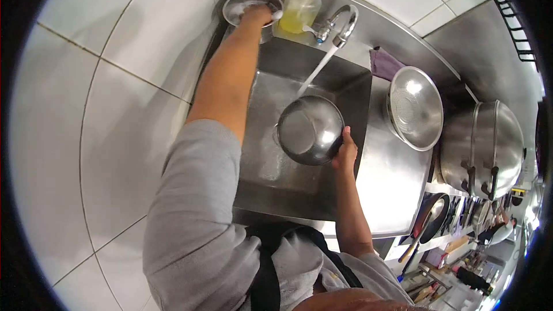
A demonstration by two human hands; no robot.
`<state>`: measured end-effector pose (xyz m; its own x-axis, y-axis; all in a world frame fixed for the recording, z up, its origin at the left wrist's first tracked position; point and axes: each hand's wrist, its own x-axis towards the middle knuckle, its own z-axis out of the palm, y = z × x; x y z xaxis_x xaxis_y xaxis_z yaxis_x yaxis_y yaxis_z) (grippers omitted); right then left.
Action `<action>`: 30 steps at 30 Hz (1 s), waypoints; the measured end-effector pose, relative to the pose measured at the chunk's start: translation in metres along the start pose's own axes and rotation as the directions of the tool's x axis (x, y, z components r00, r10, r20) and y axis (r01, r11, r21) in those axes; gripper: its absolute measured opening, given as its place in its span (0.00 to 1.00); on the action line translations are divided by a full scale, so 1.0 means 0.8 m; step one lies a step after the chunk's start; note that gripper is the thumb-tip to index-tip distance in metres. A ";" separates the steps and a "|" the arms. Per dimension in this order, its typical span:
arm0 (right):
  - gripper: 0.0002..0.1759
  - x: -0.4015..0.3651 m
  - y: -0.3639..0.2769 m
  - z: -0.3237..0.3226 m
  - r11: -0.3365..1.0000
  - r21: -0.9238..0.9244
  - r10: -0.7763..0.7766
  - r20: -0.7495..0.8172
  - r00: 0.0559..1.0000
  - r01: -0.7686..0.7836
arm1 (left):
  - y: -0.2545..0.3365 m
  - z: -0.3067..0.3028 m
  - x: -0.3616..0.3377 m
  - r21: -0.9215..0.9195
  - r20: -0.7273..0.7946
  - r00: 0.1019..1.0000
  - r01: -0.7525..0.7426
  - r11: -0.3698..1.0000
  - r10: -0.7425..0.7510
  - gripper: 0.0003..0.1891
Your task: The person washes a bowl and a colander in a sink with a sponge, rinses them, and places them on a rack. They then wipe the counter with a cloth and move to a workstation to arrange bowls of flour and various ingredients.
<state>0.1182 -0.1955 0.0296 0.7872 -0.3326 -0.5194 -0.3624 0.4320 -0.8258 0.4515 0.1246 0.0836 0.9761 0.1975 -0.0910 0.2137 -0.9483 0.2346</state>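
Note:
My right hand [346, 151] grips the rim of a shiny metal bowl [310, 129], which is tilted with its rounded underside towards me over the sink [299, 193]. Water runs from the curved faucet [347, 26] and falls behind the bowl's far edge. At the far left corner, my left hand [258, 14] reaches into a round metal container [232, 10] with whitish suds in it. Its fingers are down inside and hidden. Something white shows beside that hand, too small to name.
A pump bottle of yellow liquid [299, 10] stands between the container and faucet. Right of the sink are a purple cloth [385, 63], a metal colander [416, 108] and a large lidded pot [484, 147]. Pans [433, 216] lie farther right; another person [502, 231] stands in the distance.

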 end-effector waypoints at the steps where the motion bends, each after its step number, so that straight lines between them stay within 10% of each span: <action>1: 0.27 0.001 0.000 0.004 0.998 0.040 -0.043 0.005 0.999 0.043 | -0.008 0.000 0.021 -0.033 0.008 1.000 -0.023 0.999 0.024 0.24; 6: 0.25 -0.007 -0.016 0.015 0.996 -0.047 -0.078 -0.074 0.994 0.075 | 0.028 -0.105 -0.129 -0.646 -0.286 0.951 -0.099 0.757 -0.120 0.26; 8: 0.22 -0.001 -0.014 0.018 0.987 -0.149 -0.079 -0.163 0.983 0.054 | 0.034 -0.051 -0.186 -0.577 -0.371 0.917 -0.351 0.737 0.146 0.22; 9: 0.22 0.021 0.004 0.013 0.988 -0.103 -0.124 -0.117 0.985 0.112 | 0.049 -0.036 -0.227 -0.717 -0.070 0.961 -0.235 0.656 0.268 0.24; 11: 0.22 0.037 0.023 0.011 0.974 -0.133 -0.192 -0.076 0.978 0.181 | 0.086 0.038 -0.317 -0.698 -0.070 0.952 -0.261 0.667 0.299 0.25; 14: 0.22 0.032 0.022 0.025 0.947 -0.252 -0.230 -0.097 0.968 0.199 | 0.119 0.103 -0.389 -0.263 -0.444 0.635 -0.767 0.585 0.632 0.20; 17: 0.20 0.004 0.010 0.033 0.958 -0.196 -0.238 -0.128 0.963 0.211 | 0.104 0.146 -0.316 -0.818 0.017 0.936 -0.189 0.543 0.351 0.07; 19: 0.20 0.016 0.025 0.014 0.961 -0.204 -0.215 -0.135 0.967 0.185 | 0.109 0.150 -0.326 -0.802 -0.026 0.968 -0.169 0.574 0.248 0.05; 20: 0.20 0.032 0.027 0.008 0.963 -0.199 -0.212 -0.136 0.968 0.183 | 0.116 0.149 -0.324 -0.790 -0.061 0.978 -0.170 0.588 0.202 0.04; 21: 0.20 0.037 0.023 0.006 0.968 -0.201 -0.181 -0.136 0.974 0.152 | 0.134 0.169 -0.341 -0.607 -0.582 0.778 -0.608 0.511 0.235 0.03; 24: 0.21 0.026 0.009 0.003 0.982 -0.167 -0.114 -0.187 0.976 0.083 | 0.141 0.159 -0.354 -0.557 -0.627 0.657 -0.754 0.349 0.419 0.06; 25: 0.21 0.015 0.001 0.014 0.989 -0.111 -0.125 -0.233 0.965 0.101 | 0.132 0.167 -0.326 -0.780 -0.241 0.914 -0.382 0.495 0.326 0.09; 26: 0.22 0.006 -0.002 0.017 0.991 -0.058 -0.129 -0.284 0.950 0.118 | 0.120 0.180 -0.296 -0.809 0.212 0.961 0.070 0.584 0.178 0.12; 27: 0.23 0.021 0.012 -0.003 0.981 -0.163 -0.142 -0.250 0.958 0.103 | 0.114 0.227 -0.262 -0.811 0.353 0.924 0.223 0.542 0.147 0.18; 30: 0.25 0.042 0.019 -0.007 0.996 -0.086 -0.007 -0.214 0.977 -0.011 | 0.144 0.179 -0.320 -0.674 -0.103 0.953 -0.278 0.684 0.285 0.15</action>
<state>0.1364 -0.2044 -0.0017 0.6649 -0.5073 -0.5482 -0.4131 0.3617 -0.8358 0.2208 -0.0708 -0.0043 0.9952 -0.0566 0.0798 -0.0977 -0.5363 0.8383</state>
